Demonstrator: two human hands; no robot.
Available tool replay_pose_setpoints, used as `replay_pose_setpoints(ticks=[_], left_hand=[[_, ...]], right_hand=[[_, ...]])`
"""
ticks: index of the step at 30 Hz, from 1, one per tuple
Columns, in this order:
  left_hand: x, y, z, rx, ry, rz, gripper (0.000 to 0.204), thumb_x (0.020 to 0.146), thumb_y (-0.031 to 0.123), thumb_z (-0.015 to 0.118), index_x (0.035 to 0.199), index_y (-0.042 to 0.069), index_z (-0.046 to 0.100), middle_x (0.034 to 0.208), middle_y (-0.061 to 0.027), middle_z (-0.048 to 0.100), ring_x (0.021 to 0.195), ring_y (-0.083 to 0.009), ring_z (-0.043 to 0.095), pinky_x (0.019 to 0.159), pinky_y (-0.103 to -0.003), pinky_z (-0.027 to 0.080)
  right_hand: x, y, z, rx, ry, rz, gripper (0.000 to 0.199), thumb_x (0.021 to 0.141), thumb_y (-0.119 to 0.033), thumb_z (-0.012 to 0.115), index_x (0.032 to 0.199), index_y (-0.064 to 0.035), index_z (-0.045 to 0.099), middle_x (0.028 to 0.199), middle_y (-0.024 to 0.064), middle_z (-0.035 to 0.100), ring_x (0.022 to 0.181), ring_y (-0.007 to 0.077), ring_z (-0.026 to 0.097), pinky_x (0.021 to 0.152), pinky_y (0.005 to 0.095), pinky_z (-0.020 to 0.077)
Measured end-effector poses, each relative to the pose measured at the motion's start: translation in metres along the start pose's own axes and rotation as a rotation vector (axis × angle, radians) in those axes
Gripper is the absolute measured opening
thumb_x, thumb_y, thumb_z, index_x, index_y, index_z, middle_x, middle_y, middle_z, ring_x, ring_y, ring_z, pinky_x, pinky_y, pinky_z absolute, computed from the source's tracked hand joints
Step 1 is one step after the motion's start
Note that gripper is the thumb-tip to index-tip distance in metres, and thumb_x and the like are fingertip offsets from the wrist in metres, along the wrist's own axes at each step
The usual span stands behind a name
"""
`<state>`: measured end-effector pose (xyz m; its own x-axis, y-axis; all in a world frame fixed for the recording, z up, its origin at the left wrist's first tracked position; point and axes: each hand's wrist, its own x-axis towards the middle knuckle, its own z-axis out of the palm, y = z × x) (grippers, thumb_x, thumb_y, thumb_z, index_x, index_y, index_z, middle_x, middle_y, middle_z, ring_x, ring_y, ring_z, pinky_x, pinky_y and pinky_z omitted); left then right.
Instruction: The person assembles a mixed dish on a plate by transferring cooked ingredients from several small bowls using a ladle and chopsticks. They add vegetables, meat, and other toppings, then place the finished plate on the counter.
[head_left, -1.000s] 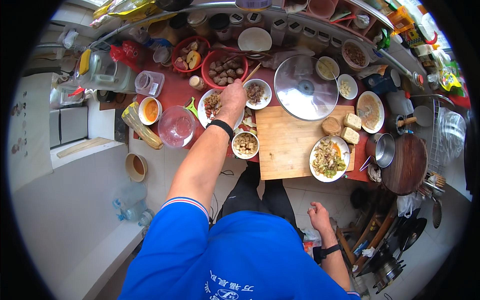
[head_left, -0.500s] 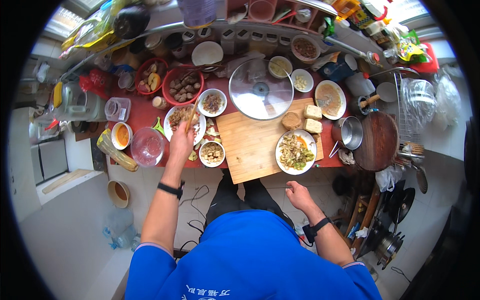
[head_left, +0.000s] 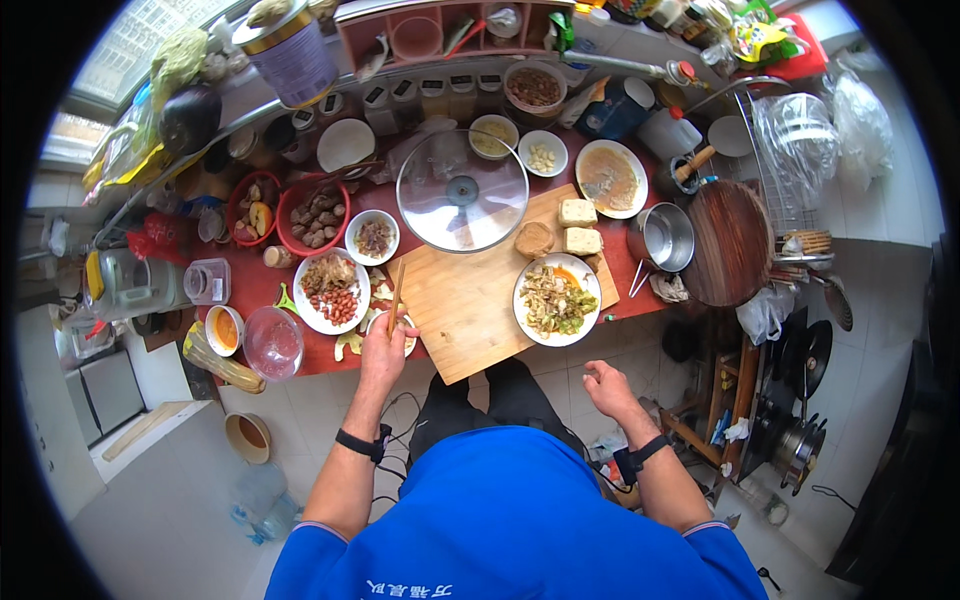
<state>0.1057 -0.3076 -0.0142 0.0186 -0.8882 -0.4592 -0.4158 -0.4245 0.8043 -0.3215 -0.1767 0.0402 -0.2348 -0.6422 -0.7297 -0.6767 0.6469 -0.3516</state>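
Note:
My left hand (head_left: 383, 352) is closed round a pair of wooden chopsticks (head_left: 399, 288) that point up and away from me. It covers most of a small white bowl (head_left: 411, 345) at the board's left edge. To its left, a white plate (head_left: 318, 318) carries red peanuts (head_left: 338, 306) and brown chopped food. My right hand (head_left: 608, 388) hovers empty in front of the table, its fingers loosely bent and apart. Nearest to it, a white plate (head_left: 520, 320) of chopped green and pale food rests on the wooden cutting board (head_left: 455, 335). Tofu blocks (head_left: 582, 240) sit behind that plate.
A glass lid (head_left: 462, 215) lies over the board's far side. Red bowls (head_left: 290, 235), jars and small dishes crowd the back left. At right are a metal pot (head_left: 668, 240) and a round dark wooden board (head_left: 732, 245). A squash (head_left: 225, 362) lies at the left edge.
My left hand has drawn back from the peanut plate to the small bowl, chopsticks still held. The right hand's fingers have loosened. The whole view has shifted.

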Motion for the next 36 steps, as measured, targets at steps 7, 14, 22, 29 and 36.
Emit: replay_pose_setpoints(ticks=[7, 14, 22, 29, 36], left_hand=[[0.025, 0.016, 0.047, 0.022, -0.005, -0.065, 0.033, 0.107, 0.020, 0.056, 0.130, -0.001, 0.065, 0.086, -0.0059, 0.080, 0.070, -0.0082, 0.060, 0.072, -0.027, 0.050], [0.057, 0.043, 0.102, 0.012, 0.165, -0.281, 0.039, 0.107, 0.033, 0.057, 0.124, -0.001, 0.068, 0.091, -0.0078, 0.082, 0.061, -0.0122, 0.059, 0.062, -0.032, 0.050], [0.105, 0.051, 0.158, -0.216, 0.288, -0.408, 0.037, 0.108, 0.037, 0.057, 0.110, 0.001, 0.064, 0.101, -0.0093, 0.082, 0.049, -0.0071, 0.043, 0.047, -0.028, 0.035], [0.120, 0.050, 0.164, -0.531, 0.295, -0.479, 0.025, 0.109, 0.030, 0.057, 0.105, 0.005, 0.056, 0.103, -0.0113, 0.080, 0.047, -0.0043, 0.033, 0.042, -0.024, 0.029], [0.125, 0.051, 0.157, -0.568, 0.237, -0.491, 0.021, 0.109, 0.026, 0.057, 0.103, 0.007, 0.054, 0.098, -0.0093, 0.078, 0.050, -0.0036, 0.033, 0.043, -0.023, 0.028]], right_hand=[[0.013, 0.034, -0.026, 0.028, -0.005, -0.030, 0.038, 0.097, -0.022, 0.067, 0.129, -0.0027, 0.067, 0.107, 0.0202, 0.078, 0.106, 0.0379, 0.074, 0.095, 0.0454, 0.0575], [0.072, 0.057, -0.089, 0.043, -0.022, -0.123, 0.037, 0.097, -0.021, 0.068, 0.129, -0.0029, 0.067, 0.103, 0.0183, 0.078, 0.102, 0.0366, 0.075, 0.092, 0.0452, 0.0581], [0.107, 0.081, -0.149, 0.254, -0.058, -0.114, 0.035, 0.100, -0.017, 0.066, 0.130, 0.0009, 0.065, 0.096, 0.0146, 0.078, 0.091, 0.0251, 0.075, 0.084, 0.0383, 0.0582], [0.184, -0.044, -0.156, 0.323, 0.001, -0.426, 0.042, 0.098, -0.022, 0.067, 0.132, 0.0032, 0.064, 0.094, 0.0182, 0.076, 0.090, 0.0287, 0.075, 0.083, 0.0404, 0.0575], [0.279, -0.143, -0.167, 0.093, 0.199, -0.388, 0.044, 0.097, -0.020, 0.064, 0.134, 0.0031, 0.063, 0.111, 0.0263, 0.075, 0.108, 0.0413, 0.072, 0.098, 0.0486, 0.0554]])
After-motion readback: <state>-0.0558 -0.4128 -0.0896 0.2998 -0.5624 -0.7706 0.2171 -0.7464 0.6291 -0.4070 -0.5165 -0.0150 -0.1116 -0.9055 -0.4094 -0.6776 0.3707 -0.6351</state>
